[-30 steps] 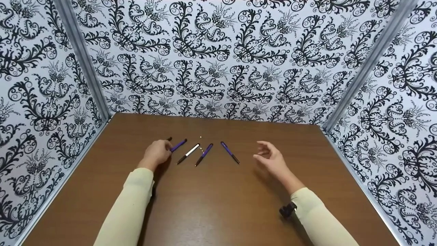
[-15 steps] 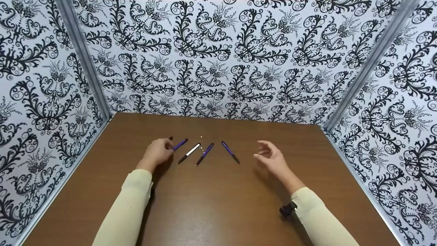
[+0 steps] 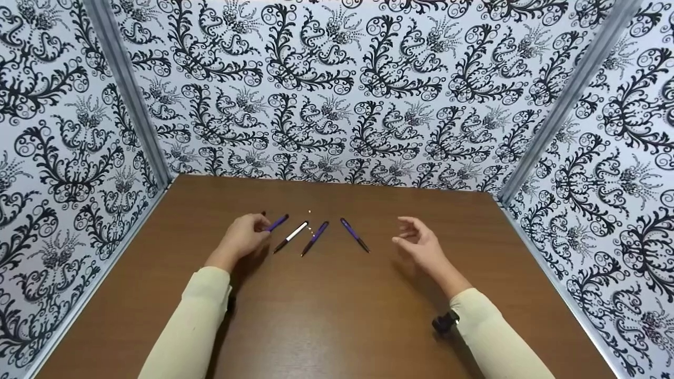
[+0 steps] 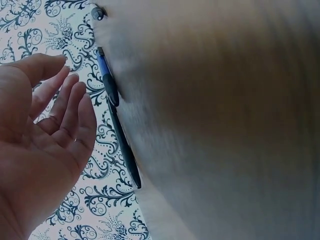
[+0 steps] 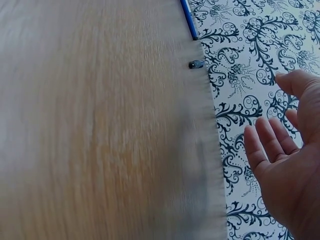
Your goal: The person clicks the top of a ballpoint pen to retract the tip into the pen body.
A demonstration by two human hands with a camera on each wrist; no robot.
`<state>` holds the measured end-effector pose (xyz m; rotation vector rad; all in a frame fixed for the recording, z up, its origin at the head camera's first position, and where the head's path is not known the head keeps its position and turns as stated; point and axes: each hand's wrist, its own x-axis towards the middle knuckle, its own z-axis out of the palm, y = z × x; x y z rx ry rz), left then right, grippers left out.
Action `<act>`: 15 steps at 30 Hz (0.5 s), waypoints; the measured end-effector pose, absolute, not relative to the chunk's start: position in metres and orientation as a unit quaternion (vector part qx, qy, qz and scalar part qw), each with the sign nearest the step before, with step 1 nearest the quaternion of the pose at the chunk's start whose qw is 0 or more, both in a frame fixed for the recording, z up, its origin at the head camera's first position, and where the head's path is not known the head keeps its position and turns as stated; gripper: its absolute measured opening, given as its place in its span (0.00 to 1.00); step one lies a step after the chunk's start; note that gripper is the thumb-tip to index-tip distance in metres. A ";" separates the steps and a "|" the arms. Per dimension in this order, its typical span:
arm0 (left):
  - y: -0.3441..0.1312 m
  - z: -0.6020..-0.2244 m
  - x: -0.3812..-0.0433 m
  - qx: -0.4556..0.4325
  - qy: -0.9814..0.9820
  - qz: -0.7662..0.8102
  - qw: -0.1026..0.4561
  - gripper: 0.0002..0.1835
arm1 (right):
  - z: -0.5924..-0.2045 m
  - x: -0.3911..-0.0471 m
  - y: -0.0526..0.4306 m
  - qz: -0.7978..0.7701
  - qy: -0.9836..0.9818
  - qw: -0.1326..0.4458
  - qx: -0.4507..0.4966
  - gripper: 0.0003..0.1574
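Note:
In the head view my left hand (image 3: pixel 245 236) hovers over the left end of a row of pens, its fingers loosely bent with nothing in them. It partly covers a purple pen (image 3: pixel 278 222); the dark tip of another pen (image 3: pixel 263 213) peeks out behind the fingers. Right of these lie a white pen (image 3: pixel 291 237) with a black grip, a purple pen (image 3: pixel 315 238) and another purple pen (image 3: pixel 355 235) slanting the other way. The left wrist view shows a blue pen (image 4: pixel 105 72) and a dark pen (image 4: pixel 125 147) beyond the fingers. My right hand (image 3: pixel 418 245) is held loosely open, right of the pens.
The brown wooden table (image 3: pixel 326 310) is enclosed by patterned black-and-white walls (image 3: pixel 326 105) with grey corner posts (image 3: pixel 126 89). Small white specks (image 3: pixel 309 211) show around the middle pens. A black wrist device (image 3: pixel 445 322) sits at the right cuff.
My left hand has shifted slightly, its fingertips a little to the right and its forearm a little to the left. The right hand and the pens stay in place.

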<state>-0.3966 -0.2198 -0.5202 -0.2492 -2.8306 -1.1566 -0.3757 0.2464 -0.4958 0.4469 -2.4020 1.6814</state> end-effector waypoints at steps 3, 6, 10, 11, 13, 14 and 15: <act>-0.219 -0.520 -0.395 -0.092 -0.921 -0.375 0.046 0.13 | -0.500 -0.381 0.247 0.568 -0.806 0.085 0.142 0.32; -0.216 -0.520 -0.395 -0.101 -0.922 -0.371 0.050 0.13 | -0.509 -0.389 0.248 0.576 -0.802 0.083 0.138 0.33; -0.210 -0.521 -0.394 -0.111 -0.925 -0.359 0.048 0.13 | -0.522 -0.403 0.245 0.578 -0.797 0.086 0.156 0.37; -0.209 -0.520 -0.394 -0.115 -0.926 -0.357 0.048 0.14 | -0.523 -0.405 0.243 0.578 -0.796 0.083 0.161 0.38; -0.205 -0.521 -0.393 -0.119 -0.927 -0.352 0.048 0.14 | -0.523 -0.408 0.239 0.582 -0.792 0.076 0.169 0.40; -0.203 -0.521 -0.393 -0.120 -0.928 -0.350 0.047 0.14 | -0.523 -0.409 0.236 0.585 -0.790 0.071 0.171 0.40; -0.201 -0.521 -0.393 -0.122 -0.928 -0.349 0.045 0.14 | -0.523 -0.410 0.233 0.587 -0.788 0.067 0.172 0.40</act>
